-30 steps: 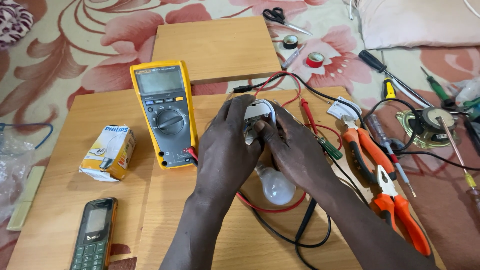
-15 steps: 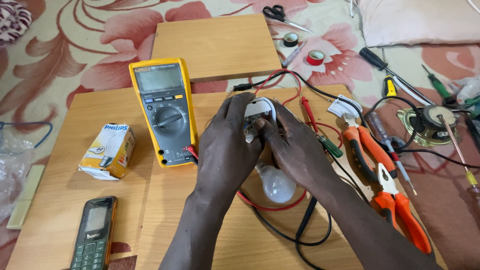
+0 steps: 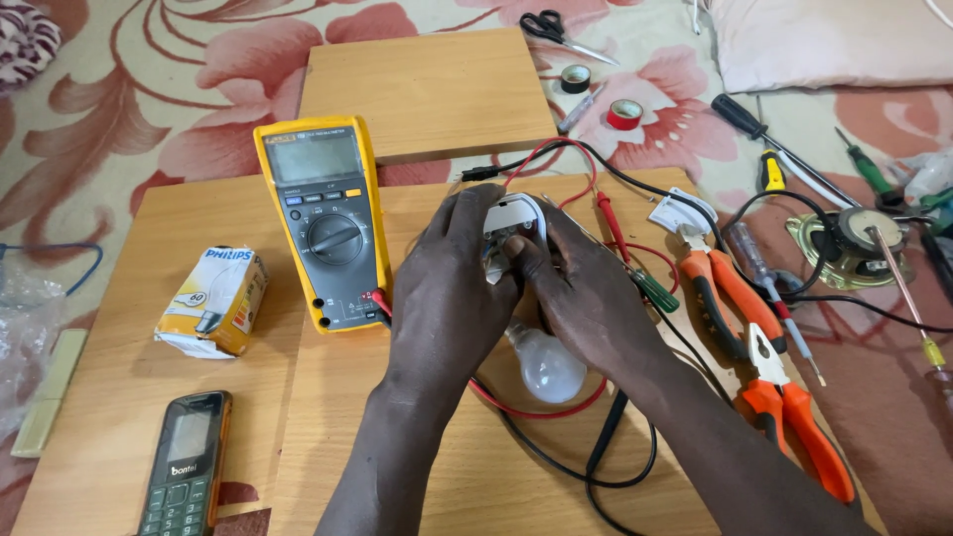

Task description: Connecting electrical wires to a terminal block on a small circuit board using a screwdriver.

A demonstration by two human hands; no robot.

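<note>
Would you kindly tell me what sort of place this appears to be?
Probably a makeshift electrical repair spot on a home floor: a yellow multimeter on low wooden boards, orange pliers, and a patterned carpet.

One cam only, worn on the head, so no 2nd view to share anything with. Looks steeply down and fwd from above the wooden counter (image 3: 199,397), close range, approx arm's reach. Forearms enter from the bottom edge; left hand (image 3: 452,288) and right hand (image 3: 586,298) sit near frame centre. Far side of the flowered floor cloth (image 3: 149,89) fills the top; tools spread to the right edge, w/ orange pliers (image 3: 764,367) lower right.
</note>
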